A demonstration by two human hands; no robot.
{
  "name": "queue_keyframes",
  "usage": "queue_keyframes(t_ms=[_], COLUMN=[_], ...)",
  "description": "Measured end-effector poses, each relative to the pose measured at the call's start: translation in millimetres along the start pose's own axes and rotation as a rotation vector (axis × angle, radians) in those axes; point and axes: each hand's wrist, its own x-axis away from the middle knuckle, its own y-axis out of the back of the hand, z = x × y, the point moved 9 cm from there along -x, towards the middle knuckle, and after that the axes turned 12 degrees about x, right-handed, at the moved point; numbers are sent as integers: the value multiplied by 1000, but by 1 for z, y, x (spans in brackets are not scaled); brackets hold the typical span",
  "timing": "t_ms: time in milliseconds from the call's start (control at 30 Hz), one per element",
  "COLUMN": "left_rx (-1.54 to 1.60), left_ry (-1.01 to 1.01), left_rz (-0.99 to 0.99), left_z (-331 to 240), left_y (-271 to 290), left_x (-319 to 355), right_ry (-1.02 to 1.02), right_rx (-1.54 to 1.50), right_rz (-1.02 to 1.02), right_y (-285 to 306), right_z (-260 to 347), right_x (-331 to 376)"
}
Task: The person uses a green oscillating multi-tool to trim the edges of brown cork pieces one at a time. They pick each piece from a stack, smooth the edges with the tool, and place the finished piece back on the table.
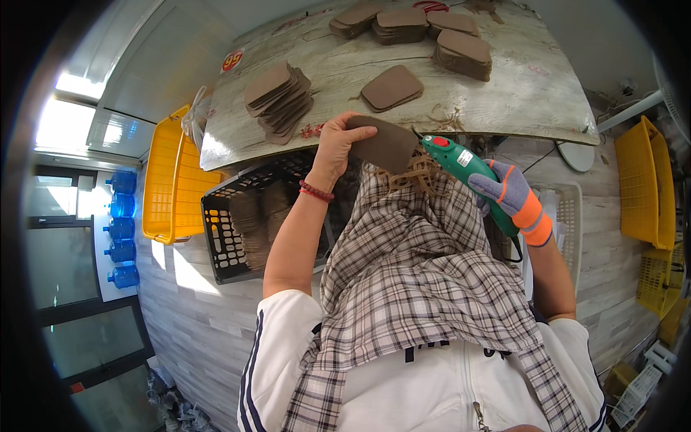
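Observation:
My bare left hand pinches a brown rounded pad by its left edge, thumb on top, just off the table's near edge. My right hand, in a grey and orange glove, is wrapped round a green corded hand tool with a red switch. The tool's thin tip is at the pad's right edge; whether it touches cannot be made out. Thin brown trimmings lie on my checked apron below the pad. On the table, a short pile of similar pads sits beyond my left hand.
A leaning pad stack stands on the table at left, with several more stacks at the back. A black crate holding brown pieces is below left. Yellow crates flank both sides; a white basket is at right.

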Motion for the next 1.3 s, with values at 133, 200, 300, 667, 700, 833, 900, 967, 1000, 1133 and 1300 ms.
queue_keyframes(t_ms=[133,200,300,667,700,833,900,967,1000,1133,1300], left_rx=[-98,-131,-211,-387,-393,-408,-685,-322,-153,-30,-93], left_ry=[62,96,136,265,278,171,-6,-49,-92,-367,-291], left_rz=[53,104,111,295,313,304,242,-20,-184,-453,-614], left_z=[2,5,6,20,20,19,-2,-44,-81,-188,-188], left_y=[-11,-19,-25,-51,-52,-49,-36,36,59,158,217], left_x=[2,3,6,13,13,13,9,-18,-23,-52,-85], right_ry=[-1,3,3,22,30,63,69,54,21,16,-13], right_rx=[39,49,44,-3,-12,-73,-171,-157,-176,-131,-147], right_rz=[17,8,4,48,52,26,-3,-27,-56,-98,-110], right_y=[-2,-3,-7,-19,-22,-31,-31,-18,-12,2,2], right_z=[-5,-5,-2,6,11,14,9,-10,-17,-28,-29], right_x=[-2,-3,-4,-12,-13,-21,-22,-25,-21,-15,-10])
